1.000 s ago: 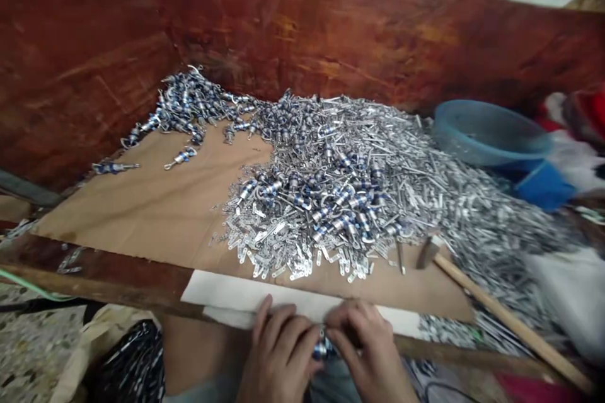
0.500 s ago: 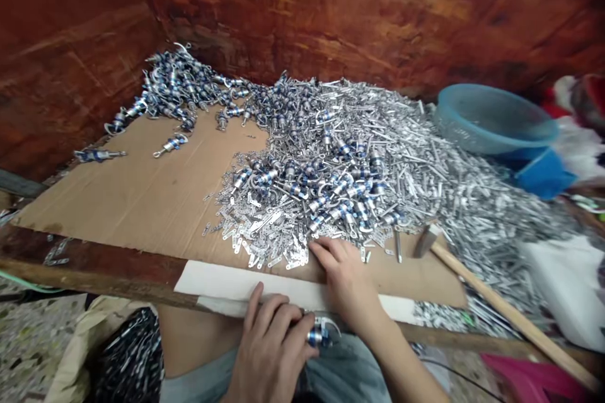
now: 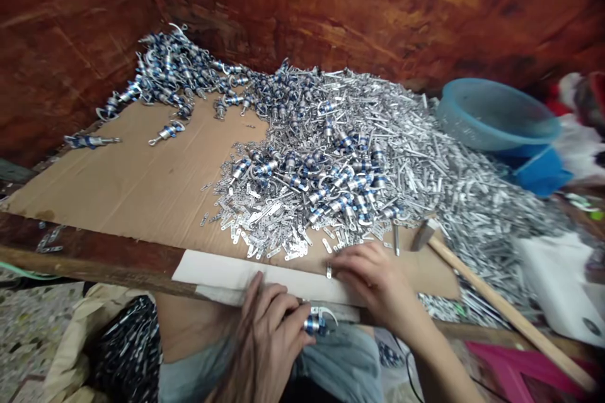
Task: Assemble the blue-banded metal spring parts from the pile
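Note:
My left hand [image 3: 271, 327] is closed round a blue and silver metal fitting [image 3: 312, 323] at the table's front edge; its curved hook sticks out to the right. Just above the white strip [image 3: 283, 278], my right hand [image 3: 371, 274] pinches a small flat metal link [image 3: 329, 269] by its right side. Beyond the hands lies a heap of small flat links [image 3: 269, 220], with more blue and silver fittings [image 3: 340, 192] piled behind it.
A hammer [image 3: 501, 305] lies at the right, near a white container [image 3: 560, 289]. Behind them stands a blue bowl [image 3: 496, 116] beside a large heap of metal rods [image 3: 406, 132]. Cardboard [image 3: 137, 182] covers the left side. Below is a bag of dark parts [image 3: 127, 352].
My right hand has moved right and toward me from the heap of links, with a link now at its fingertips. My left hand still holds the fitting. The view has shifted slightly.

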Demonstrator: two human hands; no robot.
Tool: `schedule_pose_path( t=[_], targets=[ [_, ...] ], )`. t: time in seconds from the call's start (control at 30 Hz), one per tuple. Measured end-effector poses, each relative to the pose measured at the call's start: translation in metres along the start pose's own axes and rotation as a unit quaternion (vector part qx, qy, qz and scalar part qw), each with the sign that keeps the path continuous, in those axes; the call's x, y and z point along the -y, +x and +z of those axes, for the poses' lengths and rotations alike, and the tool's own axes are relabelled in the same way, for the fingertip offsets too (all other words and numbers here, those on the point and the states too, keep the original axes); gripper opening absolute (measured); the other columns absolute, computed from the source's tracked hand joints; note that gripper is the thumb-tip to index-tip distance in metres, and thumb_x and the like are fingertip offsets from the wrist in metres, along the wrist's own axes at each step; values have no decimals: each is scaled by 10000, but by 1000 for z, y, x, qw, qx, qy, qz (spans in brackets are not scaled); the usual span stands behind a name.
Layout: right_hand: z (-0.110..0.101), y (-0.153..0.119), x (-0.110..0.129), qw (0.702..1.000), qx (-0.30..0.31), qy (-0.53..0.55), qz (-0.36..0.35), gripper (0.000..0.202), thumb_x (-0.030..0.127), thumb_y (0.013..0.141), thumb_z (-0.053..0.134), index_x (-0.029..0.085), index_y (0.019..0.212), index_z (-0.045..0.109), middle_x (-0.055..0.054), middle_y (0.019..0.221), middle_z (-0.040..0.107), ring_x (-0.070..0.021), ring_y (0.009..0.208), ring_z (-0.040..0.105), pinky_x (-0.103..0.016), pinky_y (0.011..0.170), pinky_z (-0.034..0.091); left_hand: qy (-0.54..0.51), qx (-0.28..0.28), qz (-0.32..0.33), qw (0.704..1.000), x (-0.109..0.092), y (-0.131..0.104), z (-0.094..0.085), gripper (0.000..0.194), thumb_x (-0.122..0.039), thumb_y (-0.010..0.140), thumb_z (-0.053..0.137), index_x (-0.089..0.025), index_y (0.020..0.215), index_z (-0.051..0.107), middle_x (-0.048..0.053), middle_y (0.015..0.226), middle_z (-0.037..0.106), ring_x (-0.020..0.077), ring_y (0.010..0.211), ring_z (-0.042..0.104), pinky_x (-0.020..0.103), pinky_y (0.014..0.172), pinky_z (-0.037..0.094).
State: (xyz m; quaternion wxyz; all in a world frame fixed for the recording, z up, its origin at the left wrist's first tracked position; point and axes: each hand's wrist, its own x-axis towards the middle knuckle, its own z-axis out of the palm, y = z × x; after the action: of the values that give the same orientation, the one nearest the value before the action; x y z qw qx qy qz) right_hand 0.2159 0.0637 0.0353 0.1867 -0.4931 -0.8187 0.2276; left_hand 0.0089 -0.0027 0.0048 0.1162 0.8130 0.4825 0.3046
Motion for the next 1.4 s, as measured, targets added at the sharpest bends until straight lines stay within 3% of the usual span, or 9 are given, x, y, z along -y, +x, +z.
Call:
schedule_pose_path(
  t=[0.13, 0.33, 0.53, 0.63, 0.77, 0.93, 1.1, 1.27, 1.4],
  targets=[
    [7, -2, 2, 998, 47, -22, -19, 189, 127, 884, 463, 218, 891, 629, -43, 911, 610, -191, 883, 516, -354, 775, 435, -36, -35, -5, 999, 0, 0, -1, 120, -277, 878, 535, -224, 912, 637, -30, 827, 676, 159, 901, 594, 430, 1092, 257],
    [10, -19, 13, 997, 0, 72, 23, 168, 157, 914, 410, 212, 913, 569, -53, 889, 604, -189, 873, 532, -339, 753, 454, -92, -122, -12, 988, -4, 2, 10, 140, -297, 857, 577, -224, 760, 647, -54, 695, 663, 116, 735, 589, 437, 1113, 216],
    [12, -38, 27, 989, -17, 123, 75, 193, 144, 907, 424, 243, 1019, 547, -33, 924, 594, -169, 897, 522, -290, 749, 441, -80, -70, -36, 994, -7, 8, -1, 152, -298, 871, 556, -236, 787, 667, -64, 713, 669, 136, 764, 562, 453, 1132, 132],
    [15, -40, 31, 984, -7, 146, 102, 139, 180, 902, 459, 247, 939, 575, -14, 892, 603, -165, 876, 522, -288, 752, 425, -63, -53, -33, 996, -9, 10, -5, 153, -276, 882, 535, -242, 823, 672, -51, 729, 673, 173, 862, 556, 486, 1128, 93],
    [17, -37, 32, 978, 3, 152, 141, 116, 217, 892, 487, 240, 861, 596, -5, 855, 618, -173, 850, 524, -307, 748, 404, -81, -41, -34, 995, -12, 11, -3, 128, -291, 863, 568, -236, 809, 670, -56, 722, 669, 161, 816, 562, 507, 1126, 99],
    [22, -36, 39, 979, 31, 107, 170, 108, 209, 862, 527, 242, 803, 612, -5, 832, 603, -197, 846, 508, -347, 759, 353, -76, -64, -44, 994, -9, 4, 1, 56, -286, 808, 643, -241, 795, 673, -62, 733, 678, 163, 840, 576, 511, 1131, 123],
    [30, -31, 50, 969, 61, 67, 229, 99, 179, 819, 573, 252, 772, 620, 5, 833, 594, -212, 863, 499, -366, 772, 296, -68, -77, 0, 995, -7, -1, 0, 81, -224, 846, 596, -215, 803, 664, -49, 772, 698, 145, 855, 604, 474, 1144, 124],
    [30, -20, 52, 960, 70, 90, 257, 102, 128, 752, 620, 216, 718, 580, 10, 823, 585, -205, 872, 496, -335, 761, 286, -79, -114, -27, 990, -10, 0, 3, 132, -262, 857, 583, -234, 765, 673, -50, 758, 703, 167, 900, 601, 560, 1117, 117],
    [28, -17, 49, 958, 64, 102, 260, 119, 129, 726, 648, 200, 718, 553, 11, 813, 576, -195, 853, 494, -318, 745, 278, -85, -87, -28, 992, -9, 2, 2, 133, -269, 858, 581, -237, 769, 676, -53, 732, 692, 166, 886, 601, 554, 1122, 114]
  ],
)
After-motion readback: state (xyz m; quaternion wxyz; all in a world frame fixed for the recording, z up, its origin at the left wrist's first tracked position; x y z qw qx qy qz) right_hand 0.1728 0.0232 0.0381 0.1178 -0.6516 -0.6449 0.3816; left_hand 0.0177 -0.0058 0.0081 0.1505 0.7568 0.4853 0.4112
